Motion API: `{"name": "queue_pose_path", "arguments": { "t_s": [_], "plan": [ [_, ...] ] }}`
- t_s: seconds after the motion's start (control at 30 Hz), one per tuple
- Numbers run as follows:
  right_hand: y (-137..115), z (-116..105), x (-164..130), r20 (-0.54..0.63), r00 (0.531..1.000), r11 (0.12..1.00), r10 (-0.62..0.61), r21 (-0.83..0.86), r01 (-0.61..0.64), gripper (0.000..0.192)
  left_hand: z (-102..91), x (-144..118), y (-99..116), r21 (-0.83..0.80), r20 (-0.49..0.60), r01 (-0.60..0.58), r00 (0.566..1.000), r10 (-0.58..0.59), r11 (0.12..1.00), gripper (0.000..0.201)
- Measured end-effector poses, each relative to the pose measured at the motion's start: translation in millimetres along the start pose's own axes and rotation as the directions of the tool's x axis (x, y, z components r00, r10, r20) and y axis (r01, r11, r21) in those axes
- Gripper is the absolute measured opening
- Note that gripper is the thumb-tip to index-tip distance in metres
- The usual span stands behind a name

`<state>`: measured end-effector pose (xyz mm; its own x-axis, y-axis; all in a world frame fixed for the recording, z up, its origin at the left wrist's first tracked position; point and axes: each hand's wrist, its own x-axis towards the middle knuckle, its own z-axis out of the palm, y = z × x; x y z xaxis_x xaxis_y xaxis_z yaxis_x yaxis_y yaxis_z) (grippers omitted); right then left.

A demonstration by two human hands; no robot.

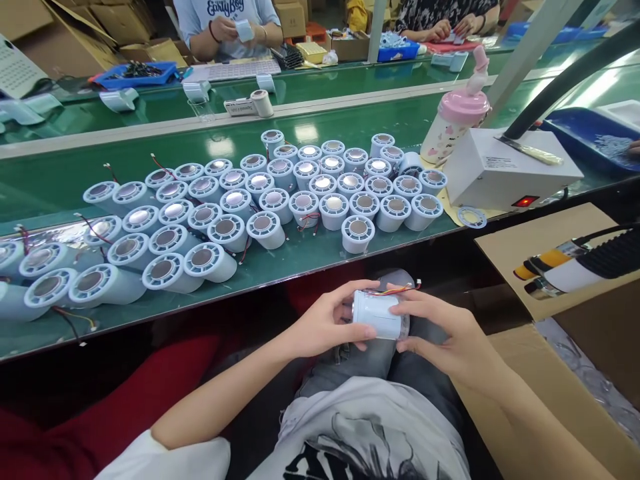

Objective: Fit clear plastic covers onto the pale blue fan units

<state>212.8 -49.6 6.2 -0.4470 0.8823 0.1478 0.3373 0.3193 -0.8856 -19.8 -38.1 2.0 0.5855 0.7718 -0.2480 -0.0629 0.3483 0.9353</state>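
Above my lap I hold a light blue cylindrical housing [379, 315] lying on its side, with red, yellow and dark wires [395, 290] and a small white plug along its top. My left hand [333, 320] is closed around its left end. At the other end, my right hand [435, 323] grips it with thumb and fingers, by a clear rim. In front of my hands, many similar blue housings [358, 230] stand in a crowd on the green bench [300, 263], most with a round metallic disc facing up. Some have thin wires sticking out.
To the right are a white box [510, 170] with a lit red switch, a pink-lidded cup [453, 123], a blue ring [471, 217] and cardboard [550, 260] holding an orange-and-white tool. A tape roll [261, 103] lies beyond the housings. Two people work across the bench.
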Motion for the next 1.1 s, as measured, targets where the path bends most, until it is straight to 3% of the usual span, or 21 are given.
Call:
{"name": "queue_pose_path", "arguments": {
  "t_s": [0.17,0.57,0.93,1.1],
  "plan": [
    [-1,-4,-7,0.077,0.996,0.997,0.035,0.066,-0.040,0.036,0.0,-7,9,0.226,0.028,-0.087,0.996,0.083,0.970,0.078],
    [-9,-7,-5,0.209,0.950,0.900,0.233,0.325,-0.292,0.040,-1.3,-12,15,0.357,0.093,-0.228,0.974,0.209,0.906,0.077],
    [-4,-3,0,0.288,0.896,0.708,0.337,0.550,-0.443,0.037,-5.1,-10,10,0.465,0.145,-0.326,0.945,0.293,0.823,0.076],
    [-1,-1,2,0.344,0.848,0.606,0.403,0.594,-0.529,0.037,-5.9,-8,10,0.484,0.174,-0.377,0.926,0.335,0.790,0.077]
  ]
}}
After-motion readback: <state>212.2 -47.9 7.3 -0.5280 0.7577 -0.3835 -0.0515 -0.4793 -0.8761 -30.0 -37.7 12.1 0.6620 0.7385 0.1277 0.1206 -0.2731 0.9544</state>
